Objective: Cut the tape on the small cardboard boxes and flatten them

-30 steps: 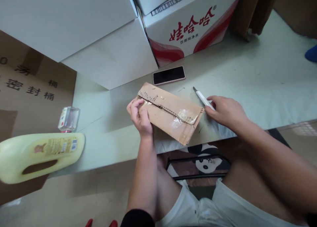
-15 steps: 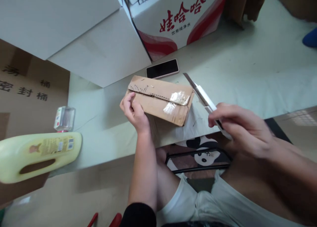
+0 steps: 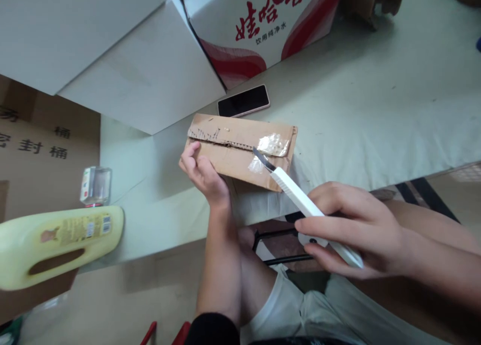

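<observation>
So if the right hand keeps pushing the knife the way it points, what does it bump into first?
Probably the tape on the cardboard parcel. The right hand aims the knife up-left, its tip right at that tape patch. Whether it already touches is hard to tell.

1. flat brown cardboard parcel [image 3: 240, 149] lies on the table edge, taped flap torn ragged, long side running three to nine o'clock.
2. white utility knife [image 3: 306, 207], blade out, points toward ten o'clock, tip over the clear tape.
</observation>
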Demonstrator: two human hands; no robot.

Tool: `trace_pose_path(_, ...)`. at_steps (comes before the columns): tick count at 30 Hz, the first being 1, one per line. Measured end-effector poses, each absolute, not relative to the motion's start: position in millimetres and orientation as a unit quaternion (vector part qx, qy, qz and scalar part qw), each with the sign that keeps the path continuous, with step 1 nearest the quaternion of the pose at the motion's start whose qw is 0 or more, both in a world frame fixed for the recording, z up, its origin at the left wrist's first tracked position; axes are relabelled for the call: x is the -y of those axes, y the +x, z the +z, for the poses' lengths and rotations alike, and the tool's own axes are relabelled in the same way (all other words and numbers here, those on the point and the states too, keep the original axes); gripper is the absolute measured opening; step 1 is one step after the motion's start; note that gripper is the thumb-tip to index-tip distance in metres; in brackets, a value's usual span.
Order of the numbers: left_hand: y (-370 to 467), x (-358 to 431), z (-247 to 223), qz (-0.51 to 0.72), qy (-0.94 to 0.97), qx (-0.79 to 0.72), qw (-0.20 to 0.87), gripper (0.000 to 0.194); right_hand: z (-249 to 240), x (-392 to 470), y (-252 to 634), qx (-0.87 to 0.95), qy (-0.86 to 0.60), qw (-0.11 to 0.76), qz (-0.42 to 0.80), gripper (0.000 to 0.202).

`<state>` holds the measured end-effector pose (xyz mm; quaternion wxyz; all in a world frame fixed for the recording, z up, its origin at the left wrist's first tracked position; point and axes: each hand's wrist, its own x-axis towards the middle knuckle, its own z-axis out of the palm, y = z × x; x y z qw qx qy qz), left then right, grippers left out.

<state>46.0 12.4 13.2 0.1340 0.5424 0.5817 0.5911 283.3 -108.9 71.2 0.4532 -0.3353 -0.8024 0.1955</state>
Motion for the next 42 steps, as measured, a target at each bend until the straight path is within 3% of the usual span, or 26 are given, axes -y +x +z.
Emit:
trace_pose_path(8,49.1,-8.6,20.9,0.580,0.545,-0.593,0.121,0.025,63.8,105.9,277.8,0.797,-0.381,0.453,0.118,0.016)
trace_pose_path(14,49.0,-9.7,20.1,0.579,0.545,-0.594,0.119,0.025,70.8,102.9,271.0,0.775,-0.460,0.422,0.098,0.027)
trace_pose_path(35,44.3,-11.4,18.9,0.574,0.562,-0.584,0.118,0.022,79.8,95.9,273.6,0.746,-0.505,0.423,0.096,0.005)
trace_pose_path(42,43.8,-12.2,19.0,0.572,0.566,-0.583,0.113,0.023,74.1,93.3,271.9,0.753,-0.477,0.440,0.112,0.016)
